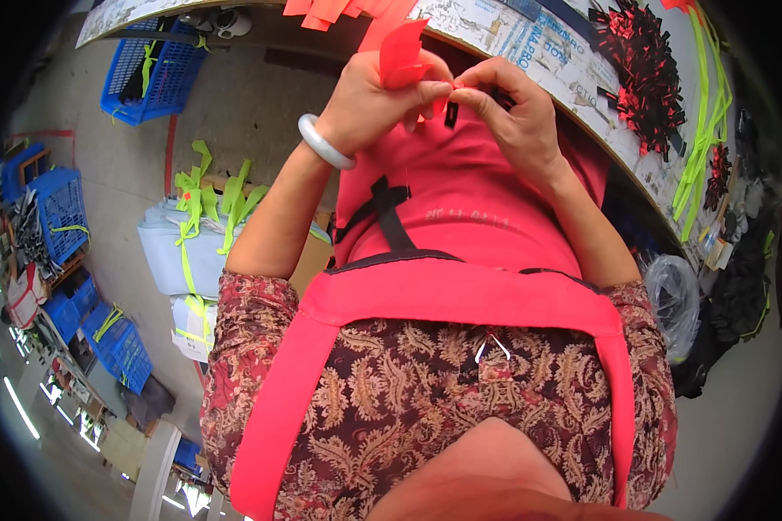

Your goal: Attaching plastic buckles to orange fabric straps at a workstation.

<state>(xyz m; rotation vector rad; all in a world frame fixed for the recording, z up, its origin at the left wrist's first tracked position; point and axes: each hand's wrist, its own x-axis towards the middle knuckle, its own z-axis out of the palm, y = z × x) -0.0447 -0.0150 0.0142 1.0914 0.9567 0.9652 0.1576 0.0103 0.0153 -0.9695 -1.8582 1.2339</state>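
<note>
My left hand (369,100), with a pale bangle (325,143) at the wrist, is closed around several bright orange-red fabric strips (401,56) that stick up out of the fist. My right hand (523,117) meets it fingertip to fingertip in front of the red apron (469,191). Thumb and index finger of the right hand pinch the end of an orange-red strip. A small black piece (451,115) hangs down between the two hands; how it is joined to the strip is hidden by the fingers.
Beyond my hands runs a worktable (495,39) with more orange strips (330,10). On its right lie a pile of black-and-red pieces (643,82) and long yellow-green strips (699,130). At left on the floor stand a blue crate (152,74) and tied grey bundles (165,243).
</note>
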